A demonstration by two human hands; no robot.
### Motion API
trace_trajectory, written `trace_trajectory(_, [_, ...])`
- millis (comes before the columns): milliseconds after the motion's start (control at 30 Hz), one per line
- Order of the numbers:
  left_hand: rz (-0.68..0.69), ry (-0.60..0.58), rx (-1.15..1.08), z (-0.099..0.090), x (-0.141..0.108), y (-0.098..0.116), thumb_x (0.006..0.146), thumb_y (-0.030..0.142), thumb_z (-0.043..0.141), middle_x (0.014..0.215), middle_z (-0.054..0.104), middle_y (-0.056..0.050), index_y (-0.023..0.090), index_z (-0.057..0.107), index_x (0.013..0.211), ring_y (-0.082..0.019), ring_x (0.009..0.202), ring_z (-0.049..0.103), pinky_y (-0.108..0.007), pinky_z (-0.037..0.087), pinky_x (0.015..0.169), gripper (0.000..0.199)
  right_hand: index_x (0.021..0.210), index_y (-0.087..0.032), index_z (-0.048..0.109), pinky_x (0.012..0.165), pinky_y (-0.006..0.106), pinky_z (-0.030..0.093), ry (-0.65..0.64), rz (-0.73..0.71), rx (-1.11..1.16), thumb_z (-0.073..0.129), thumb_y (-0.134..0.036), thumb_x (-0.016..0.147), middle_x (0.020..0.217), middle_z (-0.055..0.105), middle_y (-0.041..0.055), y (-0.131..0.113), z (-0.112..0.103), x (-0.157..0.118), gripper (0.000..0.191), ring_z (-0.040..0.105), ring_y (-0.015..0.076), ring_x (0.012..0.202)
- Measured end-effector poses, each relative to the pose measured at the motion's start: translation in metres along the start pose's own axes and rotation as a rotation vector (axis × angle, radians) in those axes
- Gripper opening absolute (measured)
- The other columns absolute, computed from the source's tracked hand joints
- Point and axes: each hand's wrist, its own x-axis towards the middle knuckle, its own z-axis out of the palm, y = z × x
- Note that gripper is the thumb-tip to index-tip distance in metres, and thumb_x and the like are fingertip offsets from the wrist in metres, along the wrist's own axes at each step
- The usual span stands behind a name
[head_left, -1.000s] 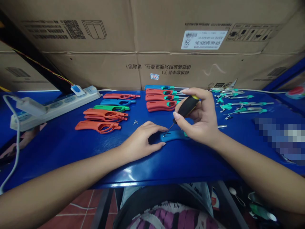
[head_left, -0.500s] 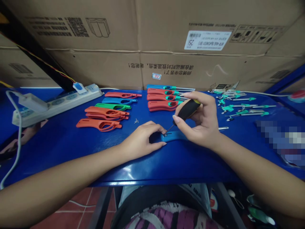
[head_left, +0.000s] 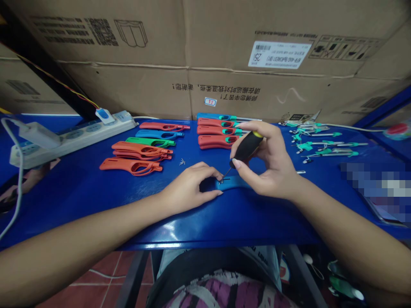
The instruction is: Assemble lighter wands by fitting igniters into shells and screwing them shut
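A blue long-nosed lighter [head_left: 236, 183] lies flat on the table in front of me, its far part covered by my right hand. My left hand [head_left: 192, 188] grips the lighter's left end between thumb and forefinger, the forefinger beside a small screw [head_left: 221, 182]. Wrapped round a black and yellow screwdriver [head_left: 245, 149] is my right hand [head_left: 272, 164]. The screwdriver slants down, with its tip at the screw near my left forefinger. A bit of the lighter's metal tube [head_left: 301, 172] shows past my right wrist.
Red, blue, green and orange lighter shells [head_left: 131, 166] lie on the left. Loose screws [head_left: 182, 162] are near them. Behind my right hand sit several lighters with tubes [head_left: 213, 142]. Tube assemblies with green parts [head_left: 340, 152] lie right. A power strip [head_left: 73, 139] and cardboard [head_left: 154, 96] stand behind.
My right hand and the screwdriver have shifted slightly left and turned a little. My left hand stays on the lighter's end. The whole view has drifted slightly.
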Motion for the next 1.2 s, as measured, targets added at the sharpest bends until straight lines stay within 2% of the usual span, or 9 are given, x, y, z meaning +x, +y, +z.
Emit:
trace_trajectory(200, [0.003, 0.006, 0.009, 0.0, 0.0, -0.001, 0.085, 0.021, 0.078, 0.104, 0.073, -0.003, 0.018, 0.065, 0.106, -0.02, 0.099, 0.066, -0.033, 0.053, 0.09, 0.024, 0.152, -0.034, 0.035, 0.066, 0.034, 0.064, 0.003, -0.021, -0.145, 0.069, -0.024, 0.089, 0.147, 0.051, 0.0086, 0.0, -0.001, -0.001, 0.072, 0.069, 0.019, 0.086])
trace_trajectory(333, [0.016, 0.019, 0.009, 0.001, 0.0, -0.001, 0.086, 0.021, 0.077, 0.104, 0.073, -0.003, 0.018, 0.064, 0.105, -0.02, 0.099, 0.067, -0.033, 0.053, 0.09, 0.023, 0.152, -0.037, 0.036, 0.052, 0.031, 0.058, 0.054, -0.083, -0.288, 0.076, -0.028, 0.086, 0.147, 0.053, 0.0072, 0.0, -0.002, -0.003, 0.078, 0.066, 0.0155, 0.071])
trace_trajectory(533, [0.011, 0.02, -0.007, 0.003, 0.0, -0.003, 0.085, 0.022, 0.078, 0.103, 0.073, -0.003, 0.018, 0.065, 0.105, -0.019, 0.099, 0.066, -0.032, 0.052, 0.091, 0.024, 0.153, -0.034, 0.032, 0.058, 0.031, 0.059, 0.009, -0.007, -0.094, 0.068, -0.019, 0.09, 0.144, 0.055, 0.0091, -0.002, 0.009, -0.003, 0.075, 0.071, 0.0209, 0.092])
trace_trajectory(633, [0.017, 0.006, -0.022, 0.003, 0.0, -0.003, 0.086, 0.022, 0.078, 0.104, 0.074, -0.003, 0.019, 0.066, 0.106, -0.019, 0.1, 0.066, -0.033, 0.053, 0.092, 0.023, 0.15, -0.033, 0.036, 0.053, 0.027, 0.057, 0.018, 0.077, -0.035, 0.07, -0.019, 0.089, 0.14, 0.058, 0.0093, -0.003, 0.011, -0.002, 0.071, 0.071, 0.0175, 0.084])
trace_trajectory(733, [0.027, -0.009, -0.029, 0.003, 0.0, -0.002, 0.086, 0.022, 0.078, 0.106, 0.074, -0.004, 0.019, 0.067, 0.107, -0.02, 0.1, 0.066, -0.034, 0.053, 0.092, 0.023, 0.147, -0.034, 0.042, 0.046, 0.026, 0.052, 0.065, 0.033, -0.139, 0.077, -0.026, 0.085, 0.135, 0.062, 0.0072, -0.001, 0.008, -0.001, 0.072, 0.067, 0.0143, 0.07])
trace_trajectory(833, [0.019, -0.013, -0.039, 0.004, 0.0, -0.001, 0.087, 0.022, 0.078, 0.106, 0.074, -0.004, 0.019, 0.067, 0.106, -0.02, 0.1, 0.066, -0.034, 0.053, 0.092, 0.022, 0.15, -0.034, 0.039, 0.051, 0.028, 0.057, 0.053, -0.02, -0.195, 0.076, -0.032, 0.087, 0.135, 0.062, 0.0071, -0.003, 0.006, -0.001, 0.073, 0.066, 0.0136, 0.067])
trace_trajectory(967, [0.017, -0.004, -0.049, 0.004, 0.0, -0.001, 0.087, 0.023, 0.077, 0.106, 0.074, -0.004, 0.02, 0.067, 0.107, -0.021, 0.101, 0.066, -0.035, 0.053, 0.093, 0.023, 0.159, -0.033, 0.022, 0.062, 0.029, 0.064, -0.057, 0.065, -0.05, 0.056, -0.026, 0.099, 0.14, 0.06, 0.0089, -0.006, 0.007, 0.001, 0.07, 0.072, 0.0176, 0.086])
trace_trajectory(1100, [0.026, -0.005, -0.027, 0.004, 0.0, -0.001, 0.087, 0.023, 0.076, 0.106, 0.074, -0.004, 0.02, 0.067, 0.107, -0.021, 0.1, 0.066, -0.035, 0.053, 0.091, 0.022, 0.148, -0.032, 0.043, 0.064, 0.031, 0.065, 0.057, -0.058, -0.177, 0.071, -0.026, 0.09, 0.141, 0.059, 0.0082, -0.003, 0.008, -0.001, 0.065, 0.073, 0.0209, 0.092])
trace_trajectory(1200, [0.027, -0.003, -0.026, 0.004, 0.001, 0.0, 0.087, 0.023, 0.077, 0.106, 0.074, -0.004, 0.02, 0.068, 0.107, -0.021, 0.1, 0.066, -0.035, 0.053, 0.091, 0.022, 0.148, -0.032, 0.044, 0.075, 0.036, 0.066, 0.085, -0.137, -0.257, 0.073, -0.03, 0.089, 0.135, 0.065, 0.0084, -0.003, 0.007, -0.002, 0.065, 0.072, 0.026, 0.105])
